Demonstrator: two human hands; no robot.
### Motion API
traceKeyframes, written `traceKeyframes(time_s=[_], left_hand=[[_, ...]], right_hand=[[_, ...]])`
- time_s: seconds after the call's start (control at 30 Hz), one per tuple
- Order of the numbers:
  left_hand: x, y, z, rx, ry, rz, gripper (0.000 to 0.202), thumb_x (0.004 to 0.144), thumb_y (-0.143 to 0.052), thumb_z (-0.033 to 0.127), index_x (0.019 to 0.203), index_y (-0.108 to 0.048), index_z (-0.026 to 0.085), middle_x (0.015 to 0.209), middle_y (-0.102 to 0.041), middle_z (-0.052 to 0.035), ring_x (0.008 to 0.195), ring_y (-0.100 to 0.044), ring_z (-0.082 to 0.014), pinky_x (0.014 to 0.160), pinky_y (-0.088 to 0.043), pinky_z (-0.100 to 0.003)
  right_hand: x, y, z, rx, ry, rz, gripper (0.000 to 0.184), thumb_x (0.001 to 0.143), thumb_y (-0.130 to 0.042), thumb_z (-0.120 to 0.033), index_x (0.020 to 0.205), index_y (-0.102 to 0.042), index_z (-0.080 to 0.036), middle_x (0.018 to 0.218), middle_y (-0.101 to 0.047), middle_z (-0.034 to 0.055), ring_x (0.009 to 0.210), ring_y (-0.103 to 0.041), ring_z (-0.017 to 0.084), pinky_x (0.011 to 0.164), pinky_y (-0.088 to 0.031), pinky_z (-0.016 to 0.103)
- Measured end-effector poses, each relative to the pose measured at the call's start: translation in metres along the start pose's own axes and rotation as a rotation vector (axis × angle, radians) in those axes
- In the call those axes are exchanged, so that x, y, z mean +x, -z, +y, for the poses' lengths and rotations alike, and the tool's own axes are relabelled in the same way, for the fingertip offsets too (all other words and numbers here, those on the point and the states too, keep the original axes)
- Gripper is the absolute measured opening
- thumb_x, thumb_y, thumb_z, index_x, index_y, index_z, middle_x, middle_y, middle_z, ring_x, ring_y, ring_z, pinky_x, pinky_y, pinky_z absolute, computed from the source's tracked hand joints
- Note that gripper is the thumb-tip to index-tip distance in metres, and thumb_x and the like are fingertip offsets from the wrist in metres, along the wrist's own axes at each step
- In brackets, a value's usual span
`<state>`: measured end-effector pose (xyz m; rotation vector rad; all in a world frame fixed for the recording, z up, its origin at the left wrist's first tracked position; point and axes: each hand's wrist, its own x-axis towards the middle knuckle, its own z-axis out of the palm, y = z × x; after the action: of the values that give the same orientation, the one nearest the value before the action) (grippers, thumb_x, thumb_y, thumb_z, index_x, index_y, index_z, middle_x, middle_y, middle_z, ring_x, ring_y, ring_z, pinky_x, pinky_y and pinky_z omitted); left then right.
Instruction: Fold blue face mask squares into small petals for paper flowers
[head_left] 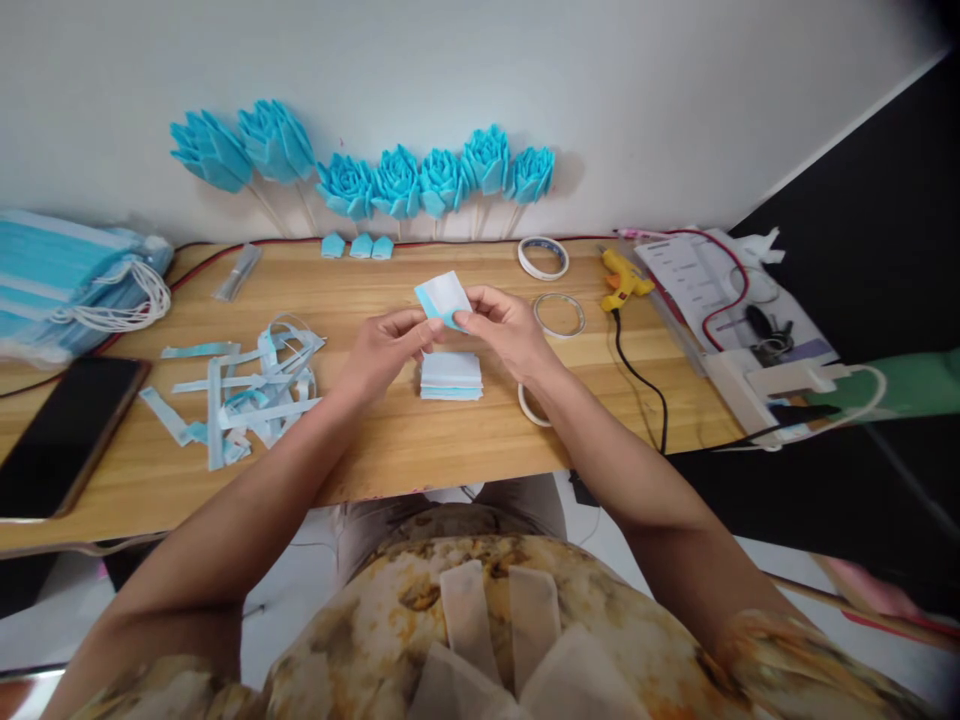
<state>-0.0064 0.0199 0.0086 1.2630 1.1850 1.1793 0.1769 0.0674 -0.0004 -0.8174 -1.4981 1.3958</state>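
Between my two hands, above the table, is a small square of blue and white mask fabric [444,295], one corner turned up. My right hand [504,322] pinches its right side between thumb and fingers. At the lower left corner my left hand [394,340] is closed, its thumb and fingertips pressed together on the fabric's edge. Just below the hands lies a neat stack of similar cut squares [451,376]. Several small folded blue pieces [361,246] sit in a row near the wall.
Blue fabric flowers [397,182] on sticks lean against the wall. Fabric scraps [259,385], a phone [67,435] and a pack of masks [67,285] lie left. Tape rolls [543,258], a yellow glue gun [624,280] with black cord and a power strip [750,390] are right.
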Motion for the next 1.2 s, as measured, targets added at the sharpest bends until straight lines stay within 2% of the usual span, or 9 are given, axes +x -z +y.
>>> traceKeyframes(time_s=[0.2,0.33,0.57,0.67,0.8,0.97,1.2], left_hand=[[0.0005,-0.0012,0.0004,-0.056,-0.027,0.044,0.023,0.076,-0.077,0.040,0.069,-0.073,0.019,0.064,-0.065,0.0003,0.060,-0.054,-0.0108,0.062,-0.044,-0.025],[0.0003,-0.0018,0.0010,-0.099,-0.033,0.069,0.022,0.077,-0.075,0.039,0.071,-0.073,0.019,0.067,-0.067,-0.0005,0.063,-0.057,-0.0114,0.065,-0.047,-0.026],[-0.0010,-0.0023,0.0016,-0.067,-0.042,0.080,0.020,0.076,-0.076,0.035,0.067,-0.071,0.019,0.063,-0.063,0.0008,0.060,-0.054,-0.0111,0.063,-0.045,-0.026],[-0.0018,-0.0029,0.0023,-0.078,-0.040,0.084,0.022,0.077,-0.076,0.039,0.070,-0.072,0.019,0.064,-0.065,-0.0002,0.062,-0.055,-0.0119,0.064,-0.045,-0.026],[-0.0016,-0.0023,0.0013,-0.049,-0.037,0.073,0.026,0.079,-0.075,0.044,0.070,-0.074,0.019,0.065,-0.065,-0.0008,0.062,-0.056,-0.0126,0.064,-0.046,-0.027],[-0.0014,-0.0022,0.0002,-0.025,-0.020,0.036,0.026,0.079,-0.074,0.039,0.064,-0.071,0.019,0.057,-0.062,0.0004,0.056,-0.053,-0.0112,0.059,-0.043,-0.026],[-0.0023,-0.0033,0.0032,0.032,0.007,0.013,0.028,0.077,-0.072,0.037,0.058,-0.067,0.018,0.052,-0.059,0.0007,0.051,-0.050,-0.0102,0.055,-0.041,-0.025]], right_hand=[[-0.0003,-0.0046,-0.0017,0.081,-0.024,-0.043,0.030,0.073,-0.081,-0.038,0.093,-0.069,-0.020,0.085,-0.071,-0.0020,0.078,-0.062,0.012,0.074,-0.051,0.026],[-0.0018,-0.0063,-0.0019,0.139,-0.104,-0.104,0.038,0.070,-0.083,-0.037,0.099,-0.066,-0.020,0.090,-0.073,-0.0007,0.086,-0.065,0.015,0.078,-0.055,0.028],[-0.0014,-0.0048,0.0008,0.113,-0.113,-0.093,0.037,0.070,-0.083,-0.036,0.099,-0.064,-0.021,0.088,-0.071,-0.0019,0.079,-0.065,0.013,0.073,-0.056,0.027],[-0.0015,-0.0061,0.0011,0.080,-0.115,-0.084,0.036,0.070,-0.082,-0.037,0.097,-0.064,-0.022,0.086,-0.070,-0.0021,0.077,-0.064,0.013,0.073,-0.057,0.027],[-0.0022,-0.0070,-0.0004,0.053,-0.099,-0.074,0.038,0.069,-0.083,-0.041,0.096,-0.064,-0.022,0.086,-0.070,-0.0020,0.078,-0.064,0.014,0.074,-0.057,0.028],[-0.0011,-0.0028,-0.0013,-0.017,-0.031,-0.047,0.035,0.077,-0.076,-0.047,0.099,-0.067,-0.021,0.091,-0.070,-0.0007,0.084,-0.064,0.014,0.080,-0.055,0.029],[0.0008,0.0018,0.0057,-0.134,0.082,0.013,0.026,0.080,-0.075,-0.045,0.092,-0.071,-0.022,0.086,-0.070,-0.0017,0.079,-0.061,0.013,0.075,-0.051,0.027]])
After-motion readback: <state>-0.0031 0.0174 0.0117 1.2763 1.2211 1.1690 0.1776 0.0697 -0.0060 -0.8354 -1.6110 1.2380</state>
